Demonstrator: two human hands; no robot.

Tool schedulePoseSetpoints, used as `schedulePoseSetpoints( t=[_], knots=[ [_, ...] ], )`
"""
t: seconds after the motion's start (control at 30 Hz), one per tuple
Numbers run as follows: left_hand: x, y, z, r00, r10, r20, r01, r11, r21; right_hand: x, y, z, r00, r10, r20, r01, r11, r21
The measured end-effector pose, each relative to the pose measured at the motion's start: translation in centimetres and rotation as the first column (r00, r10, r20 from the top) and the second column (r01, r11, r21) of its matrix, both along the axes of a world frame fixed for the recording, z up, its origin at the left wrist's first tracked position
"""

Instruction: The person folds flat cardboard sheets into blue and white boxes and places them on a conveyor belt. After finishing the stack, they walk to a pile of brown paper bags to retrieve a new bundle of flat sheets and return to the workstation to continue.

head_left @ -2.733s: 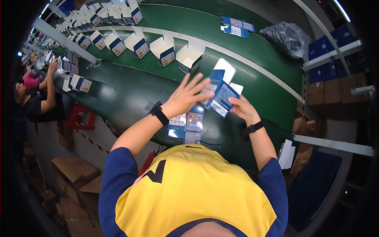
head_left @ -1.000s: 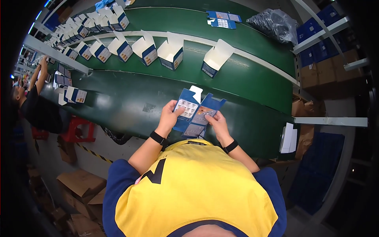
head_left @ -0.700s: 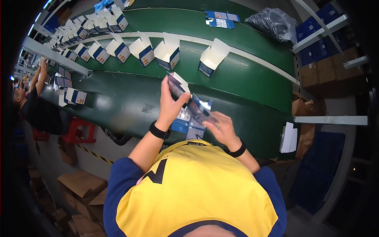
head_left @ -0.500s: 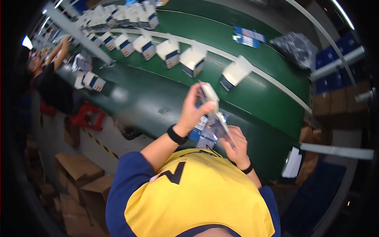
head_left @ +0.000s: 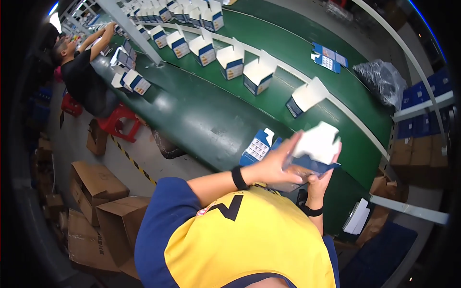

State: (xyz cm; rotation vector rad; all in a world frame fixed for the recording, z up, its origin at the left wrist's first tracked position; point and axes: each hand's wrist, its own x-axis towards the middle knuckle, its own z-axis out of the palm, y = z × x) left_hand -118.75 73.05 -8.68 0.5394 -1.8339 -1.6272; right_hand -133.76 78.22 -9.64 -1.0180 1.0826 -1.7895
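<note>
A small blue and white carton point(head_left: 315, 147) is held up between my hands over the near strip of the table, its white inside flap facing up and slightly blurred. My left hand point(head_left: 275, 166) grips its left side, the thumb along the lower edge. Around its right side closes my right hand point(head_left: 319, 186), with some fingers hidden behind the card. Flat blue carton blanks point(head_left: 259, 148) lie on the table just left of my left hand. Beyond my hands stands an open box point(head_left: 307, 97) with its lid raised, the closest of a row.
Several open boxes point(head_left: 258, 72) line the green belt point(head_left: 288, 62) toward the far left. Flattened cartons point(head_left: 329, 57) and a clear plastic bag point(head_left: 382, 81) lie at the far right. A person in black point(head_left: 86, 79) works at left, near a red stool point(head_left: 119, 122). Brown cartons point(head_left: 98, 185) stand on the floor.
The carton was thin and tilted between my hands; now it is opened out into a box shape and sits farther right. Both hands have closed in around it. The view has shifted.
</note>
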Motion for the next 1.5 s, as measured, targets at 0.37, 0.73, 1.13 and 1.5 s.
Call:
schedulePoseSetpoints(
  t=[0.37,0.73,1.13,1.5],
  knots=[
    [2.2,-2.5,1.3,0.992,0.121,0.037,-0.069,0.76,-0.647,-1.9,1.2,2.5,0.889,0.373,-0.265,-0.413,0.903,-0.115],
    [0.1,0.8,0.2,0.986,0.144,-0.087,-0.168,0.821,-0.546,-0.9,1.2,2.9,0.679,0.388,0.623,-0.233,0.919,-0.319],
    [-0.5,0.7,-0.2,0.994,0.092,0.066,-0.011,0.659,-0.752,-2.1,1.6,1.0,0.995,0.094,0.028,-0.095,0.994,0.058],
    [-0.6,0.7,1.1,0.993,0.12,0.022,-0.089,0.834,-0.545,-4.7,2.1,1.6,0.916,0.294,-0.271,-0.359,0.904,-0.233]
  ],
)
